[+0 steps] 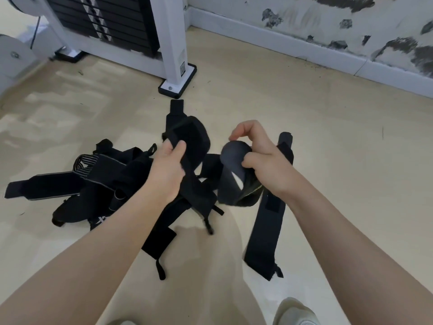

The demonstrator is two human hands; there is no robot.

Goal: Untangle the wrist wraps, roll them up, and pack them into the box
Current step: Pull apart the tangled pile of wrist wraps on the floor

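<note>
Two bare hands work above a beige floor (304, 118), each closed on a black wrist wrap. The left hand (167, 166) pinches a wide black strap (189, 141) between thumb and fingers; the strap loops up and over beyond the thumb, while its lower length runs down past the wrist and ends in a flat tab on the floor. The right hand (260, 158) is clamped on a greyer wrap (230, 170), thumb pressing its side and the fingertips curled above its rounded top — the wrap bulges out to the left of the grip and hangs below the palm. Under the right wrist a long black wrap (267, 226) lies straight on the floor, apart from the rest. Left of the left forearm sits a tangled pile of wraps (98, 184), one with striped edging, touching and crossing each other. A white machine frame (173, 43) with a weight stack stands farther back, near a stained wall (351, 24). No box can be seen.
</note>
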